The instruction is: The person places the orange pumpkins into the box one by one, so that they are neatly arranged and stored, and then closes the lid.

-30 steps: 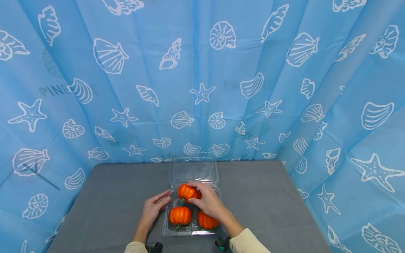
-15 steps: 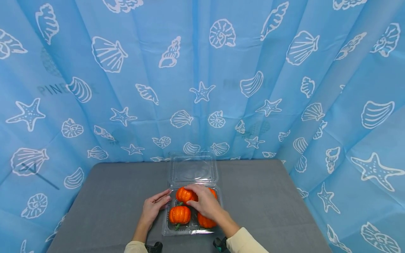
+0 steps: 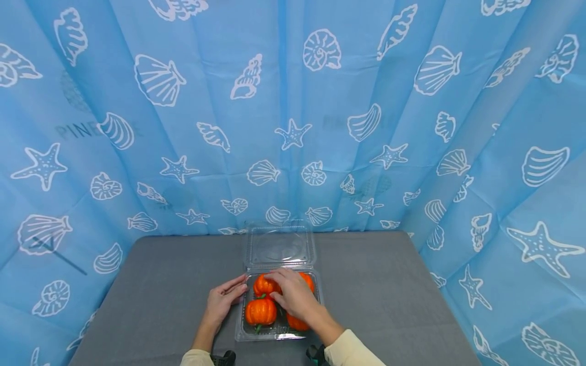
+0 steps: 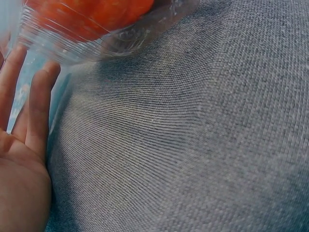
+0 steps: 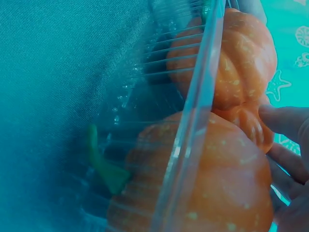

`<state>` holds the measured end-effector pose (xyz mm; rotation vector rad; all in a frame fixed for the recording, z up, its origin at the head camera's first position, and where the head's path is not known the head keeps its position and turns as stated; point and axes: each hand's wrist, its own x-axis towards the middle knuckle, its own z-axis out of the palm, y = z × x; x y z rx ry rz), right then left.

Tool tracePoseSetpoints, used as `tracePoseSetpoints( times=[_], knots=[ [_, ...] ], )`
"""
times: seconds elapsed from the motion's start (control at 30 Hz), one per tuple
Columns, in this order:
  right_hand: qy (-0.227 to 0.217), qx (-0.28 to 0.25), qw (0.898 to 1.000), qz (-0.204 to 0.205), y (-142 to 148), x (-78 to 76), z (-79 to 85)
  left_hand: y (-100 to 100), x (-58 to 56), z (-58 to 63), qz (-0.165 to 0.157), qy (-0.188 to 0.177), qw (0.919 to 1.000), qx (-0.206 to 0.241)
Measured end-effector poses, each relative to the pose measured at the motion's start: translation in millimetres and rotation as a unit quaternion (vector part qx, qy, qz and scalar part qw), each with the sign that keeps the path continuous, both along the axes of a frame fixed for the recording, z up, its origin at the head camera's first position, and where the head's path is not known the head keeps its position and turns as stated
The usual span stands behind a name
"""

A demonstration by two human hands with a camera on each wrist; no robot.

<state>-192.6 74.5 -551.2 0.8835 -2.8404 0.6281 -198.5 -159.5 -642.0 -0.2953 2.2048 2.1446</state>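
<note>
A clear plastic clamshell container (image 3: 240, 330) lies on the table with small orange pumpkins in it. My right hand (image 3: 296, 295) grips the back-left pumpkin (image 3: 261, 285) from the right, thumb and fingers around it, down inside the container. In front of that one sits the front-left pumpkin (image 3: 261, 311), its green stem toward me. My right hand and wrist partly cover the back-right pumpkin (image 3: 308, 281) and the front-right pumpkin (image 3: 296, 323). My left hand (image 3: 220, 303) touches the container's left wall with extended fingers (image 4: 41, 106).
The container's transparent lid (image 3: 281, 245) is folded back, away from me, near the far table edge. Grey cloth (image 3: 375, 290) covers the table. A blue shell-patterned curtain (image 3: 293, 101) hangs behind and along both sides.
My right hand has brought the back-left pumpkin slightly left, nearer to me and lower into the container. More of the back-right pumpkin now shows. My left hand has stayed in place.
</note>
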Motion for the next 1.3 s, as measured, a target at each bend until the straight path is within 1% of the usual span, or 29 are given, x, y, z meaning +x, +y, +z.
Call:
tracePoseSetpoints(
  times=[0.2, 0.3, 0.43, 0.53, 0.63, 0.7, 0.8, 0.87, 1.0, 1.17, 1.3],
  knots=[
    [0.013, -0.001, 1.000, 0.004, 0, 1.3, 1.2, -1, 0.1, -0.5, -0.001, -0.006, 1.0000, 0.002],
    [0.023, -0.025, 0.999, 0.005, 4, 0.7, 2.1, -1, 0.4, 0.1, -0.006, -0.005, 1.0000, 0.005],
    [0.027, -0.073, 0.997, -0.013, 13, -1.4, 3.3, -1, -0.1, 1.4, -0.009, -0.004, 0.9999, 0.012],
    [0.016, -0.107, 0.993, -0.036, 22, -2.3, 2.0, -2, 0.4, 1.7, -0.012, -0.007, 0.9998, 0.017],
    [0.019, -0.137, 0.988, -0.063, 32, -4.0, -2.6, -3, 1.4, 1.3, -0.018, -0.008, 0.9996, 0.018],
    [0.031, -0.158, 0.983, -0.085, 39, -6.4, -6.4, -3, 2.0, 1.1, -0.020, -0.009, 0.9996, 0.019],
    [0.035, -0.190, 0.973, -0.125, 50, -10.9, -12.4, -2, 2.3, 1.2, -0.021, -0.008, 0.9996, 0.018],
    [0.026, -0.209, 0.966, -0.148, 57, -13.3, -16.5, -2, 2.4, 1.1, -0.020, -0.008, 0.9996, 0.017],
    [-0.011, -0.222, 0.958, -0.183, 72, -18.1, -26.2, -2, 2.3, 1.1, -0.011, -0.012, 0.9997, 0.019],
    [-0.060, -0.236, 0.947, -0.208, 87, -23.6, -38.9, -2, 1.4, 0.7, -0.008, -0.013, 0.9997, 0.019],
    [-0.097, -0.247, 0.940, -0.215, 94, -31.1, -47.6, -2, 1.3, 0.3, -0.013, -0.012, 0.9996, 0.023]
  ],
)
